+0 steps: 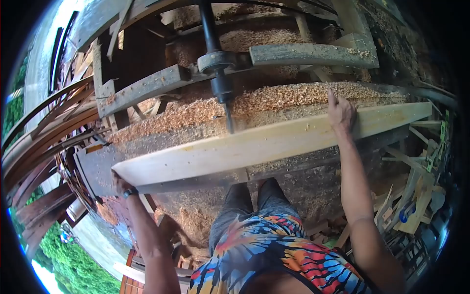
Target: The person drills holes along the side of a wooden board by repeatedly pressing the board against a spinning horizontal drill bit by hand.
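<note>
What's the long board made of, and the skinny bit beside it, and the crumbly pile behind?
The long board looks like bare, fairly smooth pale wood, with yellowish streaks. The skinny bit is probably metal: it's grey, thin and straight, but its finish is hard to tell. The crumbly pile seems to be raw wood shavings: loose tan flakes.

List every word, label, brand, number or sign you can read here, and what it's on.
None: no readable text anywhere in this view.
Pale board: no lettering visible.
Dark spindle: no legible marking.
Colourful shirt: pattern only, no words made out.
Green strip and blue round item: too small and blurred to tell.
</note>
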A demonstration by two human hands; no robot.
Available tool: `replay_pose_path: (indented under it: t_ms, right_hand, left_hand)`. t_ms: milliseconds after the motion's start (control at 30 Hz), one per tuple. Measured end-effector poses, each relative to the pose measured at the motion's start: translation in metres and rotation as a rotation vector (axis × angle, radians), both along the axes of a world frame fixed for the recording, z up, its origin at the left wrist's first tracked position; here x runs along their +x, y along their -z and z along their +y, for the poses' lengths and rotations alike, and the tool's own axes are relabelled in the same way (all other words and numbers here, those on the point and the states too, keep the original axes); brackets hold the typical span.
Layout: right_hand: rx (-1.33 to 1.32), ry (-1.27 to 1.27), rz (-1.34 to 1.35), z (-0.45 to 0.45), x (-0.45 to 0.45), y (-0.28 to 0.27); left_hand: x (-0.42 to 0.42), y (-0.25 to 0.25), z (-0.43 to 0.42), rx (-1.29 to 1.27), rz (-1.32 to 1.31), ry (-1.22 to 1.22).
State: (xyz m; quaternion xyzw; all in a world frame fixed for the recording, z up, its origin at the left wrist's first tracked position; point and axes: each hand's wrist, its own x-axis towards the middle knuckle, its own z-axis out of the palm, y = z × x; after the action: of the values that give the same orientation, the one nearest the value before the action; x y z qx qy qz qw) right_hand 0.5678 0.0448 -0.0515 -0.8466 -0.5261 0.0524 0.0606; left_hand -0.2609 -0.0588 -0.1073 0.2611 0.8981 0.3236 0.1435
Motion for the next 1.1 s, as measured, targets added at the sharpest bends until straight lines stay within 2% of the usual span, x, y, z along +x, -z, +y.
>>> replay_pose_path:
  t_ms: [100, 200, 267, 300, 367, 433, 500, 533, 567, 600, 700, 767, 833, 900, 1000, 1100]
  right_hand:
    - [-0.019, -0.029, 0.032, -0.031, -0.005, -0.012]
    - [-0.012, -0.073, 0.007, -0.051, 0.017, -0.004]
    - [-0.021, -0.059, -0.008, -0.059, 0.042, 0.005]
    - [0.013, -0.044, 0.012, -0.056, 0.055, 0.007]
    - [0.054, -0.015, 0.056, -0.060, 0.086, 0.010]
    - [0.029, 0.005, 0.018, -0.062, 0.138, 0.022]
    - [-0.017, -0.066, -0.243, -0.063, 0.193, 0.035]
    - [-0.016, -0.028, -0.317, -0.055, 0.184, 0.026]
    - [-0.024, 0.014, -0.391, -0.053, 0.165, 0.008]
    - [-0.043, 0.062, -0.465, -0.057, 0.150, -0.005]
    - [-0.044, -0.030, -0.408, -0.079, 0.136, 0.004]
    - [-0.174, 0.182, -0.484, -0.088, 0.129, 0.010]
    - [-0.157, 0.458, -0.348, -0.091, 0.138, 0.020]
    - [0.015, 0.788, -0.001, -0.088, 0.170, 0.028]
    - [0.041, 0.781, -0.023, -0.077, 0.192, 0.025]
    - [0.024, 0.745, -0.052, -0.077, 0.212, 0.029]
  left_hand:
    - [0.004, 0.019, -0.076, 0.148, 0.165, 0.229]
    - [0.073, -0.021, -0.090, 0.088, 0.148, 0.070]
    - [0.118, -0.040, -0.083, -0.035, 0.240, 0.004]
    - [0.106, -0.014, -0.106, -0.247, 0.602, 0.245]
    - [0.140, -0.010, -0.104, -0.269, 0.753, 0.276]
    - [0.186, -0.013, -0.090, -0.133, 0.662, 0.233]
    - [0.232, -0.022, -0.077, 0.002, 0.462, 0.171]
    - [0.254, -0.029, -0.069, 0.067, 0.335, 0.130]
    - [0.280, -0.052, -0.053, 0.140, -0.037, -0.037]
    - [0.295, -0.054, -0.053, 0.139, 0.013, -0.013]
    - [0.326, -0.056, -0.049, 0.150, 0.120, 0.118]
    - [0.345, -0.062, -0.043, 0.169, 0.127, 0.261]
    - [0.365, -0.057, -0.040, 0.201, 0.139, 0.324]
    - [0.388, -0.058, -0.039, 0.143, 0.059, 0.367]
    - [0.411, -0.055, -0.030, 0.241, -0.077, 0.375]
    - [0.423, -0.056, -0.024, 0.180, -0.069, 0.419]
